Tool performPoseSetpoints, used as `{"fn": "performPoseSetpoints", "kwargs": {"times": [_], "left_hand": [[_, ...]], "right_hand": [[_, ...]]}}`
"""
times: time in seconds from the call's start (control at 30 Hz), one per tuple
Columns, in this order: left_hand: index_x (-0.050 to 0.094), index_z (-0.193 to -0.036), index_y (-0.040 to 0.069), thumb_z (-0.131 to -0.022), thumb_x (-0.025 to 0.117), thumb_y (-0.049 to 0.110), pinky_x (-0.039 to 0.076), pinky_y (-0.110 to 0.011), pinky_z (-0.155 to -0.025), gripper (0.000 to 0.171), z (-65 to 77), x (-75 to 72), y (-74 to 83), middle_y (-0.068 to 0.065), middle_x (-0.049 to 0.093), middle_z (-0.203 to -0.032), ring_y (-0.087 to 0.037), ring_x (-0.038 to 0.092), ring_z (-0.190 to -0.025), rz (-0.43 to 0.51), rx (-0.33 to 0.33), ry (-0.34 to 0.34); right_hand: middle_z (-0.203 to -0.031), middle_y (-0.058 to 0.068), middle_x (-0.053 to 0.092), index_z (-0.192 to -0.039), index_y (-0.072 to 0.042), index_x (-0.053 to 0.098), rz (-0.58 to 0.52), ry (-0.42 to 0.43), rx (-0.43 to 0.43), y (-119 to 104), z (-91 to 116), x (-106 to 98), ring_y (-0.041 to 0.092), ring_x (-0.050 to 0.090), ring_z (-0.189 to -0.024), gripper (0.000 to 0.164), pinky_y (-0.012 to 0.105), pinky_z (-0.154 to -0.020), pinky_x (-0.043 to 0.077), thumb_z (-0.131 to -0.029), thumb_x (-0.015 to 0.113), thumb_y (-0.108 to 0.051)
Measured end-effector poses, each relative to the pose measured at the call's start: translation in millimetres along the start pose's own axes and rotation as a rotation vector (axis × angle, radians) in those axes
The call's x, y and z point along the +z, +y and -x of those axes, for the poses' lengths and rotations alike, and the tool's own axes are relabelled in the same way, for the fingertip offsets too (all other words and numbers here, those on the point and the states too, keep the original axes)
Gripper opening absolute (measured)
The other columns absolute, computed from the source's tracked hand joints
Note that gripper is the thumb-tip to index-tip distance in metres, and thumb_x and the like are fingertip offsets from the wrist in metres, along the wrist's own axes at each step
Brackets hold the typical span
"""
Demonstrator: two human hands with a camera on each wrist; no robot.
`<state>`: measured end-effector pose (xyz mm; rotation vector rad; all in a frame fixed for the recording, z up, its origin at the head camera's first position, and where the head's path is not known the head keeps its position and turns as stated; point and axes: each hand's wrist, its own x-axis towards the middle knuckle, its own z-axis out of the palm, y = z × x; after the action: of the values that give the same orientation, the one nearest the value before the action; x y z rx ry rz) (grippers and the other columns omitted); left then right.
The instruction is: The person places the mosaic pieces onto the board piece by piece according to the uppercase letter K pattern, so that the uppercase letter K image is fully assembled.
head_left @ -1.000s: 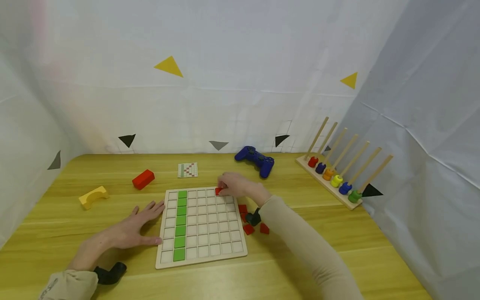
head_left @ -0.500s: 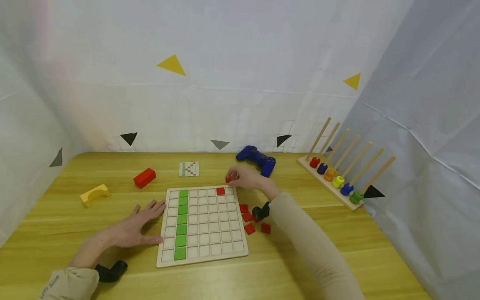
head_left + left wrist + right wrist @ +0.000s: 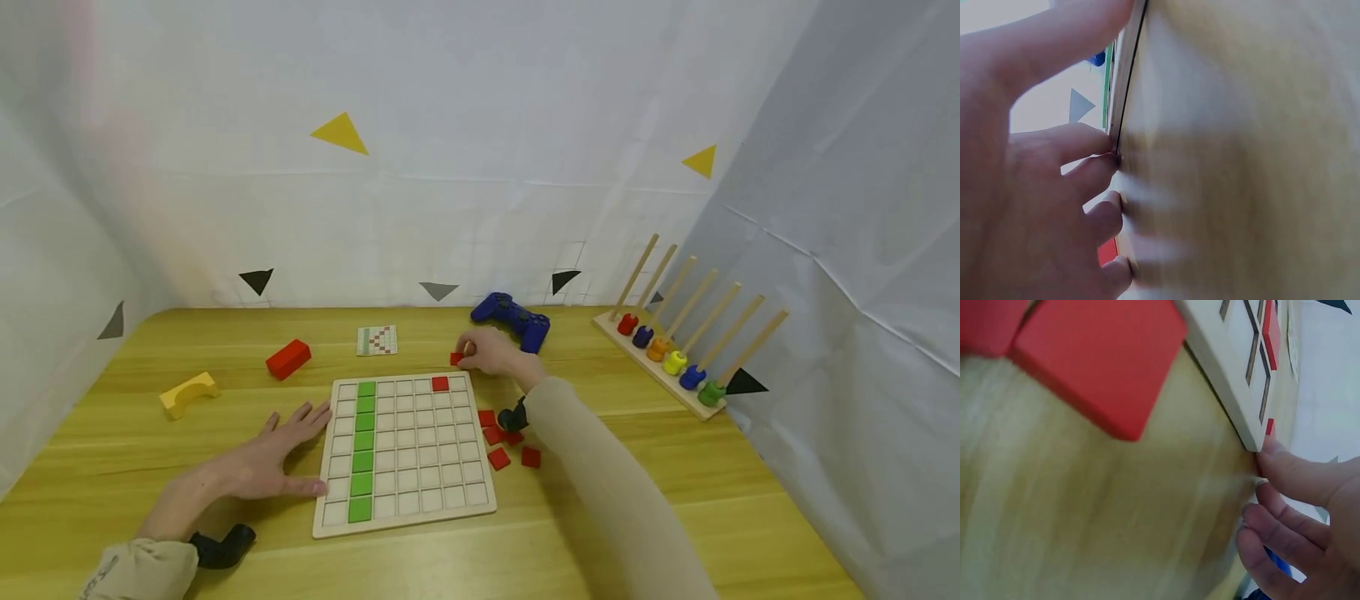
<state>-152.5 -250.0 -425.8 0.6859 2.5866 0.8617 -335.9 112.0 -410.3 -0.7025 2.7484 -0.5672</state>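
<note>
A white gridded wooden board (image 3: 405, 522) lies on the table, with green tiles (image 3: 363, 461) filling most of its second column from the left. One red tile (image 3: 440, 383) sits in the top row, second cell from the right. Just beyond the board's back right corner, my right hand (image 3: 495, 352) pinches another red tile (image 3: 456, 358) between thumb and fingers, close to the table. My left hand (image 3: 262, 462) rests at the board's left side, fingers spread, with fingertips and thumb touching the edge. In the left wrist view those fingertips meet the board edge (image 3: 1126, 75).
Several loose red tiles (image 3: 498, 458) lie right of the board. Behind it are a small pattern card (image 3: 377, 340) and a blue game controller (image 3: 512, 319). A red block (image 3: 288, 359) and yellow arch block (image 3: 189, 393) lie left. A pegged bead stand (image 3: 660, 367) stands right.
My right hand has let go of the red tile in the top row and moved right and back past the board's edge, where it holds another red tile. The left hand stays put.
</note>
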Motion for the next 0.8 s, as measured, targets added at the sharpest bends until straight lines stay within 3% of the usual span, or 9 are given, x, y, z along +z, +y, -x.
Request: {"fn": "performPoseSetpoints", "kwargs": {"times": [0.53,0.8], "left_hand": [[0.022,-0.158,0.001,-0.082,0.075,0.054,-0.009,-0.073,-0.113,0.107,0.6,0.0,0.5,-0.021,0.010,-0.166,-0.051,-0.002,-0.150,0.001,-0.012,0.003],[0.023,-0.157,0.000,-0.082,0.076,0.052,-0.008,-0.074,-0.113,0.106,0.0,0.8,2.1,-0.023,0.010,-0.166,-0.052,-0.001,-0.149,0.007,0.009,0.014]], "right_hand": [[-0.100,0.005,0.070,-0.104,-0.008,0.072,0.157,-0.047,0.042,-12,4,-8,0.019,0.064,-0.088,0.019,0.033,-0.080,0.055,-0.092,0.073,-0.023],[-0.105,0.007,0.071,-0.107,-0.005,0.073,0.172,-0.036,0.032,-5,3,-7,0.023,0.065,-0.097,0.025,0.036,-0.088,0.055,-0.093,0.072,-0.026]]}}
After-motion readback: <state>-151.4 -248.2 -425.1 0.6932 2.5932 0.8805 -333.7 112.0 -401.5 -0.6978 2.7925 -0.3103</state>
